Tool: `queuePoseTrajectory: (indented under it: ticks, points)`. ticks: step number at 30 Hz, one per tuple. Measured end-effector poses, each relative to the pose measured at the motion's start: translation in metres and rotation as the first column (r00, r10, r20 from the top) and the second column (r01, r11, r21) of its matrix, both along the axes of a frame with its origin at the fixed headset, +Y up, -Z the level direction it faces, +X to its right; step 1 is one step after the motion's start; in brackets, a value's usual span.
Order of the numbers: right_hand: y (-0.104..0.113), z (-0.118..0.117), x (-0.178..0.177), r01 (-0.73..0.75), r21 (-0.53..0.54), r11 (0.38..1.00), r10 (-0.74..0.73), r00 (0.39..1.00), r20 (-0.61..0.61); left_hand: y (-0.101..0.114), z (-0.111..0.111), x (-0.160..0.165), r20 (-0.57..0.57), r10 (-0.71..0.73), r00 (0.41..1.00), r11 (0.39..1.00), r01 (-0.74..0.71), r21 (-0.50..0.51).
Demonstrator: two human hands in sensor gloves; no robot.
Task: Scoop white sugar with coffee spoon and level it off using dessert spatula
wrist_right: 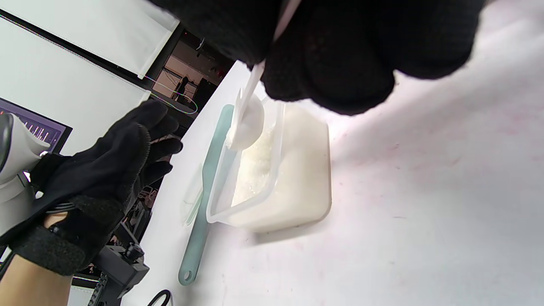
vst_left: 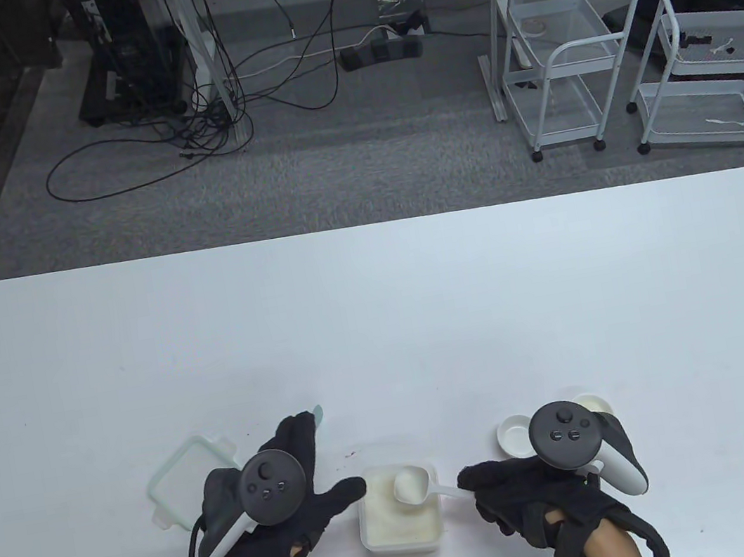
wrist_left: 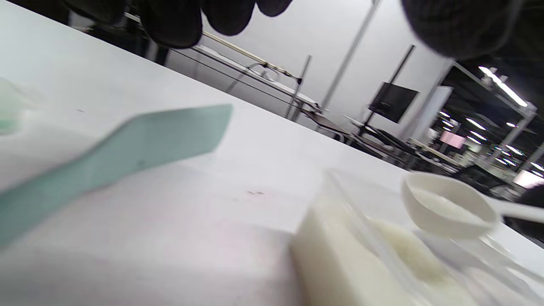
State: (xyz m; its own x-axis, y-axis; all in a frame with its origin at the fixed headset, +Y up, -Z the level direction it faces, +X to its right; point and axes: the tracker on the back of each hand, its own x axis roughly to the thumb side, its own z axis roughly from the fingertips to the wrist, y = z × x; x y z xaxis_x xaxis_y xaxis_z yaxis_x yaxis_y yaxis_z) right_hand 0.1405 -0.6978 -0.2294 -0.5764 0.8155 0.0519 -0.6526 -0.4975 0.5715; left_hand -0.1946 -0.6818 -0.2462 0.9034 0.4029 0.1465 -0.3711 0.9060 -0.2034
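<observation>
A clear tub of white sugar (vst_left: 400, 510) stands near the front edge of the table. My right hand (vst_left: 476, 482) pinches the handle of a white coffee spoon (vst_left: 414, 485). The spoon's bowl hangs over the tub with sugar in it, as the left wrist view (wrist_left: 448, 208) shows. A pale green dessert spatula (wrist_right: 208, 182) lies flat on the table left of the tub (wrist_right: 289, 178). Only its tip (vst_left: 318, 413) shows in the table view. My left hand (vst_left: 318, 465) hovers open above the spatula (wrist_left: 127, 144), holding nothing.
The tub's clear lid (vst_left: 184, 477) lies on the table left of my left hand. Two small white dishes (vst_left: 515, 434) (vst_left: 598, 404) sit behind my right hand. The table (vst_left: 379, 320) stretches wide beyond them.
</observation>
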Motion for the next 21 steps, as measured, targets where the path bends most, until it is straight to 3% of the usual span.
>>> queuePoseTrajectory:
  ticks: [5, 9, 13, 21]
  points:
    - [0.000, 0.000, 0.000, 0.006, 0.003, 1.000, -0.006, 1.000, -0.001, -0.007, -0.004, -0.007, -0.097, -0.242, 0.966, 0.965, 0.228, -0.129]
    - [0.000, -0.001, 0.002, 0.012, 0.007, 1.000, -0.012, 1.000, 0.003, -0.020, -0.005, -0.006, -0.136, -0.406, 0.904, 0.884, 0.351, -0.308]
    - [0.000, -0.001, 0.002, 0.012, 0.007, 1.000, -0.012, 1.000, 0.005, -0.034, -0.006, -0.006, -0.100, -0.509, 0.855, 0.793, 0.421, -0.440]
    - [0.000, -0.001, 0.001, 0.008, 0.000, 1.000, -0.008, 1.000, 0.001, -0.047, -0.010, 0.005, -0.082, -0.588, 0.805, 0.762, 0.517, -0.391]
